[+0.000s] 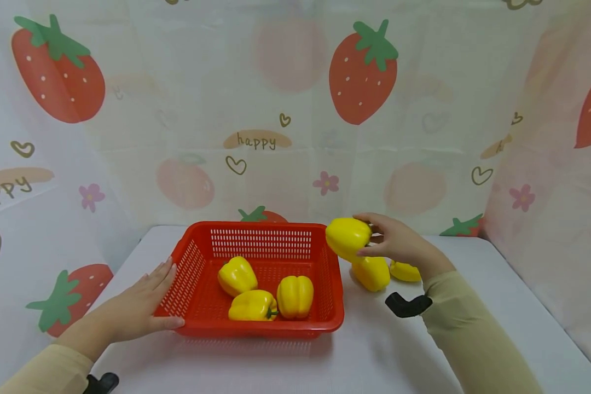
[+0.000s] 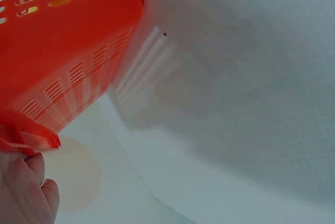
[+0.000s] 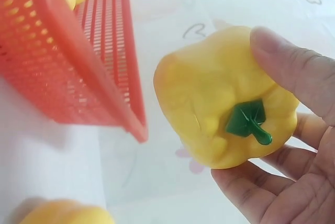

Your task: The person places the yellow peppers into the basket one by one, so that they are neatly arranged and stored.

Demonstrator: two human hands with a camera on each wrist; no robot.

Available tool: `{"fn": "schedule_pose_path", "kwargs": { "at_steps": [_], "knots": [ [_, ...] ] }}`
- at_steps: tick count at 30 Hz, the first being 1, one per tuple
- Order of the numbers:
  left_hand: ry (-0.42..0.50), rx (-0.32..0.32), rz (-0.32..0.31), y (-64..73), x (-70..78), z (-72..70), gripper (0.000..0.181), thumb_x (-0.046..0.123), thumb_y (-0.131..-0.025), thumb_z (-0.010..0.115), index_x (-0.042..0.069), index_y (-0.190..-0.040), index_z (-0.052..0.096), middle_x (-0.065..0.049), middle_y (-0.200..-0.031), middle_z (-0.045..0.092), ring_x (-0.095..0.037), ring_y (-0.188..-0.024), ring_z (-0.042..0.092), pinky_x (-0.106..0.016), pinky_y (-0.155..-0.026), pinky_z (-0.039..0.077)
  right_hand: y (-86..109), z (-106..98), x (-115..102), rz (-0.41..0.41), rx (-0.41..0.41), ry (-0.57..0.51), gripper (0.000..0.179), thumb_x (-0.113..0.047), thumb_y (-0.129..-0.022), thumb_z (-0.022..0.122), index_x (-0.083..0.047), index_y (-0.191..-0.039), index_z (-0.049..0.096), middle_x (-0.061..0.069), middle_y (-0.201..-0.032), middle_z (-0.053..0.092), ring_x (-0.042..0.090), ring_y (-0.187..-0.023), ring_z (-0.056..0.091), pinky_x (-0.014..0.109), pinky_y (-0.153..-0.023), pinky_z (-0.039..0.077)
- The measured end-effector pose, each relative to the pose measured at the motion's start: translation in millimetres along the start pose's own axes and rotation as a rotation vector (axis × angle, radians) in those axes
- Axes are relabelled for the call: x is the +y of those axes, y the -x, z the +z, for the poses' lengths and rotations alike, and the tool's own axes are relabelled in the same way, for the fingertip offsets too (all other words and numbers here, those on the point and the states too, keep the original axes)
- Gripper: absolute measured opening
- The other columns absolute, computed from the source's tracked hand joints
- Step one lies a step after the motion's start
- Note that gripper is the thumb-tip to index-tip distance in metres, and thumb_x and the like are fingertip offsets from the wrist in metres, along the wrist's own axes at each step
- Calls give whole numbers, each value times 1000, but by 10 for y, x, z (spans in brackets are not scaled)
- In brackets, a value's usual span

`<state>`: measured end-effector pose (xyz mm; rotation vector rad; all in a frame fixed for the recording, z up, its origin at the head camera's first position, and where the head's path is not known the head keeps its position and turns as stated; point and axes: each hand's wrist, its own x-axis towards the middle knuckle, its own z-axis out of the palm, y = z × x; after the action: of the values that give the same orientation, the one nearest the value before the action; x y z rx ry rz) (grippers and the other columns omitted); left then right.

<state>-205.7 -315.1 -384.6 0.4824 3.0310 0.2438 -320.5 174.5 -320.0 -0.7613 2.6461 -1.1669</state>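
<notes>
One yellow pepper (image 1: pixel 346 239) is up off the table (image 1: pixel 374 355), just outside the right rim of the red basket (image 1: pixel 256 328), with a gap to the basket in the right wrist view. Its long axis seems to run roughly sideways, green stem (image 3: pixel 246 119) end toward the palm and blunt end toward the basket, though its height over the rim is hard to judge. The right hand (image 1: pixel 399 241) is the nearer one: it pinches the pepper between thumb and fingers, so the pepper lies at its fingertips, on its left side. Just below, a second pepper (image 1: pixel 371 273) rests on the table, a third (image 1: pixel 405 271) beside it, partly hidden by the wrist. Three peppers (image 1: pixel 238 276) lie inside the basket. Well apart, the left hand (image 1: pixel 130 309) rests on the basket's left rim, fingers straight, thumb spread to the near corner.
</notes>
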Motion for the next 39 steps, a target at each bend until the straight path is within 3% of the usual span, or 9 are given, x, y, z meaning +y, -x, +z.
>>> {"fn": "schedule_pose_path", "kwargs": {
  "at_steps": [11, 18, 29, 39],
  "knots": [
    [-5, 9, 9, 8, 3, 0, 111, 71, -70, 56, 0, -145, 15, -20, -150, 14, -39, -134, 17, -57, -105, 22, -238, 138, -192, -29, -24, 35, 80, -35, -71, 77, -16, -138, 38, 1, -129, 48, 23, -111, 50, 39, -94, 45],
    [-5, 0, 8, 7, 2, -3, 111, 71, -70, 55, 0, -145, 15, -19, -150, 13, -39, -135, 16, -57, -105, 21, -370, 205, -201, -55, -36, 46, 77, -34, -72, 77, -16, -137, 39, 0, -127, 49, 22, -109, 51, 37, -93, 46],
    [-7, 10, 13, 5, -6, -1, 110, 70, -71, 56, -1, -145, 16, -20, -150, 13, -39, -135, 16, -57, -105, 21, -533, 317, -231, -29, -35, 21, 77, -37, -71, 77, -19, -137, 40, -1, -124, 51, 22, -106, 53, 35, -87, 50],
    [-19, 15, 18, 12, -19, 15, 111, 72, -70, 54, -1, -144, 16, -20, -150, 13, -39, -135, 16, -57, -105, 22, -643, 470, -285, -31, -58, 58, 76, -39, -72, 76, -21, -136, 41, -2, -125, 49, 22, -110, 50, 38, -92, 46]
  ]
}}
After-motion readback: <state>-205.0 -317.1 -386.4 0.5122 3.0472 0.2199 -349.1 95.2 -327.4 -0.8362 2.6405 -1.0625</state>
